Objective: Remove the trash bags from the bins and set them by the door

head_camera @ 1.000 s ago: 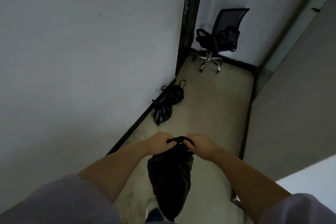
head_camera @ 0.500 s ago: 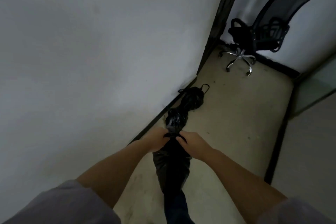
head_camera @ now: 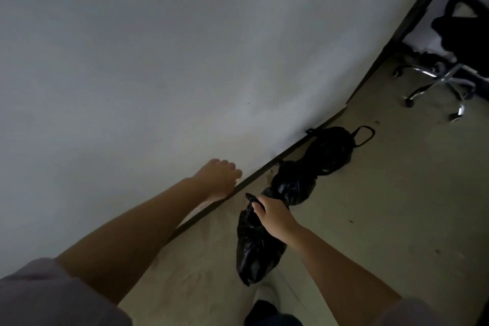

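Observation:
My right hand (head_camera: 272,216) grips the knotted top of a black trash bag (head_camera: 254,251), which hangs low beside the wall. Two more black trash bags lie on the floor along the baseboard: one (head_camera: 293,188) just beyond my right hand, the other (head_camera: 333,149) farther on, its loop handles spread out. My left hand (head_camera: 218,178) is off the bag, fingers loosely curled, held against the white wall with nothing in it. The dark door frame (head_camera: 412,13) rises at the far right end of the wall.
A black office chair (head_camera: 460,34) on a chrome wheeled base stands past the door frame at the upper right. A white wall (head_camera: 158,61) fills the left side. The beige floor (head_camera: 397,206) stretches to the right of the bags. My shoe (head_camera: 267,296) shows below the held bag.
My left hand has let go of the bag and moved left to the wall. The right hand alone holds the bag, now lower and close to the two bags on the floor.

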Motion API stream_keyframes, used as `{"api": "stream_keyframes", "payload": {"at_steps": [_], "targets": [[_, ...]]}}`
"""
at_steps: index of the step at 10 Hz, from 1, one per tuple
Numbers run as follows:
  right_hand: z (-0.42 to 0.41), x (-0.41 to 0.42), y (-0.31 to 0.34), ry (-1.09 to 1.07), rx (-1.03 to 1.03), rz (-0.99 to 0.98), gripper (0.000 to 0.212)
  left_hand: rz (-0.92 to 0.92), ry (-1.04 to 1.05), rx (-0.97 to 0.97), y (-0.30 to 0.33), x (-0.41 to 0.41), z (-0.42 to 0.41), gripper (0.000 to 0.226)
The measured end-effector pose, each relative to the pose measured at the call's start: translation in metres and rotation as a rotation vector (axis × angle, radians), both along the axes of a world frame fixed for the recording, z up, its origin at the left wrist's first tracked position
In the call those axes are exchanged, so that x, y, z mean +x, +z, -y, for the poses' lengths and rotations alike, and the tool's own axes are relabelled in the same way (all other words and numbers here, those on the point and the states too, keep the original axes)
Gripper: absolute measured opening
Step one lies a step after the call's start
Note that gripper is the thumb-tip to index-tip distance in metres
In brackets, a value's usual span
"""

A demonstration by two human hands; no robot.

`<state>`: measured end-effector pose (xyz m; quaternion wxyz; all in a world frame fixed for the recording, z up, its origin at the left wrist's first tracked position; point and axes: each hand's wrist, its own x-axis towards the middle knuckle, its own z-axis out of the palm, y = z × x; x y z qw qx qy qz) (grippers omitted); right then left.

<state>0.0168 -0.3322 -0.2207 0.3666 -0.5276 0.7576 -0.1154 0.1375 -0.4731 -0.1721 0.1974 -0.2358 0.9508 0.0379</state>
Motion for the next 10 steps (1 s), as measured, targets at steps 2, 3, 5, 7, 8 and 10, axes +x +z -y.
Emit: {"api": "stream_keyframes", "payload": {"at_steps": [2,3,5,7,8,10], "targets": [[0.026,-0.025,-0.121,-0.003,-0.092,-0.094,0.039,0.075,-0.341,-0.514,-0.075,0.039,0.066,0.042],[0.027,-0.026,-0.187,0.037,-0.108,-0.141,0.032,0.107,-0.496,-0.743,-0.104,0.064,0.091,0.041],[0.027,-0.029,-0.294,0.054,-0.163,-0.203,0.033,-0.107,-0.667,-0.832,-0.119,0.072,0.107,0.023],[0.023,-0.036,-0.299,0.055,-0.122,-0.202,0.032,-0.096,-0.671,-0.863,-0.124,0.074,0.111,0.041],[0.01,-0.041,-0.251,0.121,0.059,-0.184,0.038,0.009,-0.576,-0.832,-0.111,0.068,0.098,0.035],[-0.024,-0.073,-0.109,0.102,0.199,-0.059,0.064,0.229,-0.402,-0.478,-0.077,0.053,0.056,0.042]]}}
